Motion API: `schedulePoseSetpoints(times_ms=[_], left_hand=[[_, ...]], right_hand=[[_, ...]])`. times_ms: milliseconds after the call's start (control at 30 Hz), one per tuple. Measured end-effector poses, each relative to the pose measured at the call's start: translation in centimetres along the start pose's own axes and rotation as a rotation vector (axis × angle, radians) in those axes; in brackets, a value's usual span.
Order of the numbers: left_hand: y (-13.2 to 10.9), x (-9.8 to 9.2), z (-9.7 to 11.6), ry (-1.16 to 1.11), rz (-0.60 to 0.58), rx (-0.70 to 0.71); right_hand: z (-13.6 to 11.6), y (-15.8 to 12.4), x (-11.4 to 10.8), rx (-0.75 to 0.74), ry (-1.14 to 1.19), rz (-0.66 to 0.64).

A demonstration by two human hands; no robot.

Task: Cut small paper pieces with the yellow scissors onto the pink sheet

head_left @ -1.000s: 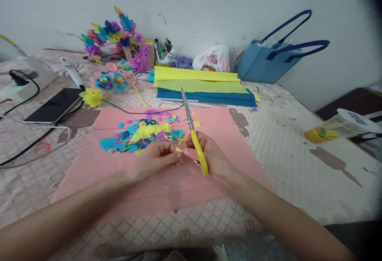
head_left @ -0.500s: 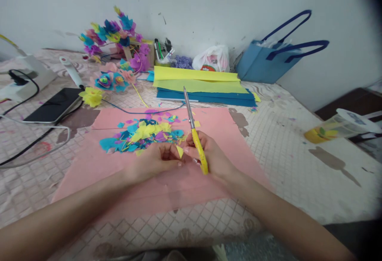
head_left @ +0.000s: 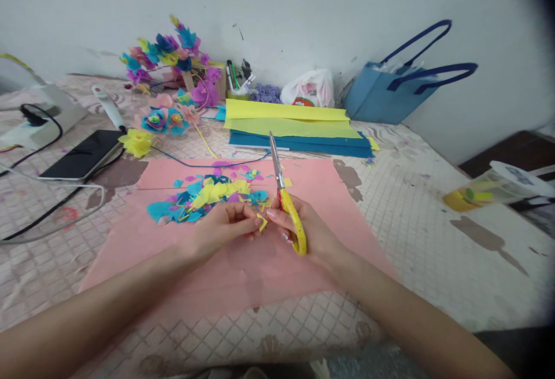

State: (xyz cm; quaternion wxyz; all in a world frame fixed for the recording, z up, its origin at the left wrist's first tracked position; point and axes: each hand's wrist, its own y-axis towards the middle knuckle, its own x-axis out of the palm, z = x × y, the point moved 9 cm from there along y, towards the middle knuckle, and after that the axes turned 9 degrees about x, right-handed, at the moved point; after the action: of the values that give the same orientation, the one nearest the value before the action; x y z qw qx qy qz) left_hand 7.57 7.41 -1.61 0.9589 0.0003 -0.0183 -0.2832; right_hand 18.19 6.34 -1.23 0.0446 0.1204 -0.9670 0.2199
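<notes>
The left hand pinches a yellow chip at its fingertips, over the pink sheet. Just beside it, at 3 o'clock, the right hand is curled round the yellow handle of the scissors, blades together and pointing to 12 o'clock. Coloured scraps lie heaped at 11 o'clock from the left hand. Well apart on the surface, the phone sits at 10 o'clock, the cup at 3.
</notes>
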Motion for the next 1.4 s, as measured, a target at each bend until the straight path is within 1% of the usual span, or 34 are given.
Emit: schedulePoseSetpoints(times_ms=[200, 333, 467, 733, 1000, 1133, 1400], left_hand=[[-0.1, 0.0, -0.2, 0.015, 0.011, -0.037], [0.0, -0.1, -0.2, 0.019, 0.019, -0.045], [0.0, 0.0, -0.2, 0.009, 0.016, -0.039], [-0.1, 0.6, 0.2, -0.018, -0.049, -0.036], [0.1, 0.1, 0.9, 0.041, -0.051, -0.048], [0.0, 0.2, 0.6, 0.009, -0.032, -0.096], [-0.1, -0.2, -1.1, -0.113, 0.048, -0.161]], right_hand=[[-0.2, 0.2, -0.2, -0.085, -0.003, 0.003], [0.0, 0.2, -0.1, -0.059, -0.019, -0.005], [-0.1, 0.1, 0.0, -0.065, -0.032, -0.016], [0.0, 0.0, 0.2, -0.029, -0.065, -0.032], [0.3, 0.2, 0.1, -0.019, -0.040, -0.065], [0.5, 0.3, 0.2, -0.013, -0.042, -0.071], [0.0, 0.1, 0.6, -0.050, -0.032, -0.083]])
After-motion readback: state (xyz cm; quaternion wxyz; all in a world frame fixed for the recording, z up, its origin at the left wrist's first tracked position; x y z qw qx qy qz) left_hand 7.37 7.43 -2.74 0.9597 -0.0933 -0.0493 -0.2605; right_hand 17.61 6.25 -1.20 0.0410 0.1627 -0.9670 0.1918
